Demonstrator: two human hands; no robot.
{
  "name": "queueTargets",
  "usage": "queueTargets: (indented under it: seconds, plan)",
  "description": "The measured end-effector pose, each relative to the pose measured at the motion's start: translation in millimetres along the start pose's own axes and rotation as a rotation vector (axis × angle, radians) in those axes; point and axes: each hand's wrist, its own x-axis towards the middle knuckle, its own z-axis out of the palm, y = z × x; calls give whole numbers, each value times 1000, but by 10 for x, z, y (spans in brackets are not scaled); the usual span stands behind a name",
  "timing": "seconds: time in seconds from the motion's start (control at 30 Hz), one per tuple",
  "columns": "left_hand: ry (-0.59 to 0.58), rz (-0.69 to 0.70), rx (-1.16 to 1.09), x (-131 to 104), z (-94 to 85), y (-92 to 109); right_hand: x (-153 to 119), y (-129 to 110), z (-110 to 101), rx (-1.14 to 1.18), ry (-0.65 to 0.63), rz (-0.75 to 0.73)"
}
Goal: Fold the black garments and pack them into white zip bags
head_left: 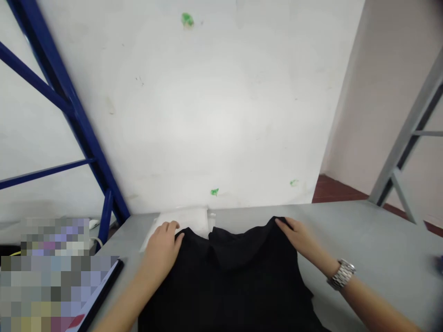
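Note:
A black garment (228, 286), which looks like a top with a wide neckline, spreads over the grey table toward me. My left hand (164, 242) pinches its upper left corner between thumb and fingers. At the upper right corner, my right hand (292, 230) has the cloth gripped, thumb on top; some of its fingers are hidden behind the fabric. The neckline sags between both hands. A silver wristwatch (341, 275) circles my right wrist. Behind the garment and my left hand lies a white, partly see-through packet (194, 219).
The grey table (367, 249) reaches back to a white wall (221, 115). A blue metal frame (83, 124) rises on the left and a grey metal upright (401, 152) on the right. A dark-edged, screen-like device (104, 295), partly pixelated, stands at the lower left.

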Motion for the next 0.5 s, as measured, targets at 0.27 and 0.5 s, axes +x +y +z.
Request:
queueTargets:
  seconds: [0.27, 0.5]
  plan:
    - [-273, 349, -36, -2, 313, 614, 70, 207, 81, 102, -84, 55]
    - [4, 258, 78, -145, 202, 379, -443, -245, 35, -45, 63, -171]
